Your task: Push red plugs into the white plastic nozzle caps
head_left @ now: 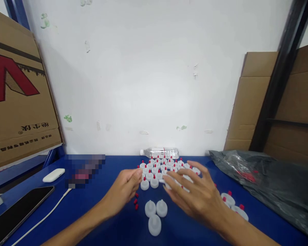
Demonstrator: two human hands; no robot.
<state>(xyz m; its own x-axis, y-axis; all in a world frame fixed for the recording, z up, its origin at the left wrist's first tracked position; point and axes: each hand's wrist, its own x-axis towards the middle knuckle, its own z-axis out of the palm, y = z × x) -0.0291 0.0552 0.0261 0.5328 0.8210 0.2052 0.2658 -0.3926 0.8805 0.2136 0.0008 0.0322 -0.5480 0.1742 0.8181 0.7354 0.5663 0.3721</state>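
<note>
My left hand (128,184) is closed, thumb pressed on the curled fingers; whatever it may hold is hidden. My right hand (197,194) curls its fingers around a translucent white nozzle cap (166,182), its spout pointing left towards my left hand. Below, between the hands, three white nozzle caps with bare spouts (154,225) stand on the blue table. A few small loose red tips (136,201) lie just under my left hand. Behind both hands stand several white nozzle caps with red tips (154,182), partly covered by my right fingers.
More red-tipped caps (240,212) sit right of my right wrist. A clear bottle (161,152) lies along the wall. Dark plastic bag (277,188) covers the right side. At left are a phone (20,215), a white case (53,175), a cable (45,217) and a cardboard box (20,112).
</note>
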